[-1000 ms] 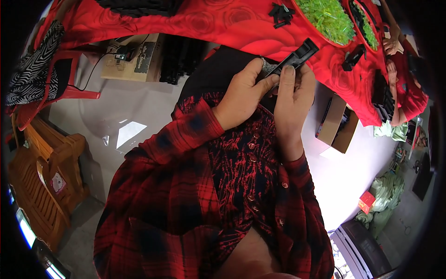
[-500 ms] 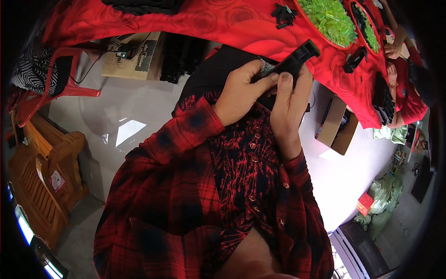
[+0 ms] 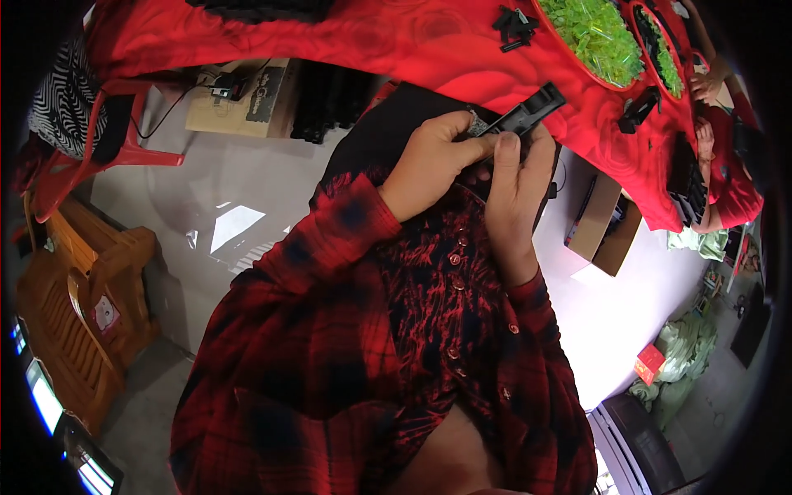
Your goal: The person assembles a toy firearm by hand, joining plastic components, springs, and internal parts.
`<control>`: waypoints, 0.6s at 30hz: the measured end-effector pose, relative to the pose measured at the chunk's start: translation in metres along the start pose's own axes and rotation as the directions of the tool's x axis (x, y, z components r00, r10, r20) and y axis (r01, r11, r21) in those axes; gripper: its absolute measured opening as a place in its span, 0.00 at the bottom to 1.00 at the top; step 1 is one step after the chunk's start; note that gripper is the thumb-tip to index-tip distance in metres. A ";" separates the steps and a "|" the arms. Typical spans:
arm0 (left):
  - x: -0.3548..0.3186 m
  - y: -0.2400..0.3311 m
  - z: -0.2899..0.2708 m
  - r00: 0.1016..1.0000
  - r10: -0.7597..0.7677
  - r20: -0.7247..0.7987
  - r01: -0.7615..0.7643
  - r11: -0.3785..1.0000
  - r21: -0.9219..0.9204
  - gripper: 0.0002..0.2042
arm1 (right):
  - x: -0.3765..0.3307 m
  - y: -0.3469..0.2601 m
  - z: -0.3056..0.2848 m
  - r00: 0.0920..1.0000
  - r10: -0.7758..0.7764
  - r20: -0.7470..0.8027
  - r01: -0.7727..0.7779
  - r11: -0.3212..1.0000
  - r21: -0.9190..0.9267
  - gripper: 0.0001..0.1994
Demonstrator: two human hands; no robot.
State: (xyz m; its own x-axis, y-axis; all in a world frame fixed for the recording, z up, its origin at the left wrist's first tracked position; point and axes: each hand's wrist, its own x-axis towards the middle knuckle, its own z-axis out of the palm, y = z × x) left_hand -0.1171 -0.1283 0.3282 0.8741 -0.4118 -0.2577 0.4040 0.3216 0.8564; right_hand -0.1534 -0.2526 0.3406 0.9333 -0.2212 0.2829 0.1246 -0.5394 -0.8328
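Above my lap, my two hands hold a long black plastic part (image 3: 532,109) with a recessed, channel-like face. My right hand (image 3: 513,186) grips it from below, thumb up against its near side. The fingers of my left hand (image 3: 427,165) are closed at the part's lower left end, next to a small greyish, speckled piece (image 3: 478,125) whose kind I cannot make out. The part slants up to the right, its far end over the edge of the red tablecloth (image 3: 470,66).
On the table are small black pieces (image 3: 515,30), a red-rimmed tray of green translucent pieces (image 3: 594,41) and a black block (image 3: 639,110). A co-worker's hand (image 3: 706,87) is at the right. A cardboard box (image 3: 596,223), red chair (image 3: 148,157) and wooden chair (image 3: 74,313) stand around me.
The black part has tipped so that its recessed face shows more, and its far end sits slightly lower. Both hands keep their hold. The whole view has shifted slightly.
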 end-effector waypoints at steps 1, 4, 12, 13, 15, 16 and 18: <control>0.003 -0.003 -0.001 1.000 -0.002 0.002 0.002 1.000 -0.001 0.10 | 0.003 -0.003 0.000 0.990 0.126 0.058 -0.134 0.975 0.176 0.17; 0.009 -0.002 -0.003 0.997 -0.070 -0.016 0.069 0.997 -0.044 0.09 | 0.013 0.000 0.001 0.952 0.269 0.143 -0.303 0.881 0.362 0.17; 0.021 0.025 -0.015 0.960 -0.198 0.196 0.261 0.884 -0.388 0.15 | 0.054 -0.009 -0.005 0.922 0.340 0.183 -0.386 0.840 0.381 0.21; 0.025 0.028 -0.015 0.951 -0.221 0.215 0.296 0.846 -0.444 0.17 | 0.059 -0.012 -0.005 0.921 0.342 0.188 -0.390 0.839 0.379 0.21; 0.031 0.032 -0.016 0.951 -0.227 0.211 0.301 0.837 -0.457 0.18 | 0.071 -0.018 -0.006 0.907 0.343 0.245 -0.417 0.815 0.402 0.21; 0.033 0.033 -0.016 0.950 -0.231 0.212 0.306 0.831 -0.465 0.20 | 0.075 -0.019 -0.006 0.905 0.345 0.249 -0.420 0.815 0.398 0.21; 0.040 0.037 -0.017 0.948 -0.237 0.211 0.312 0.822 -0.476 0.21 | 0.085 -0.020 -0.005 0.880 0.391 0.270 -0.473 0.779 0.411 0.20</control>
State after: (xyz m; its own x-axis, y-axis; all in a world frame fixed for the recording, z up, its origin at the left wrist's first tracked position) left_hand -0.0629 -0.1179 0.3416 0.6758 -0.6470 -0.3532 0.7333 0.5420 0.4104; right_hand -0.0783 -0.2645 0.3836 0.9609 -0.1858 -0.2054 -0.2057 0.0181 -0.9785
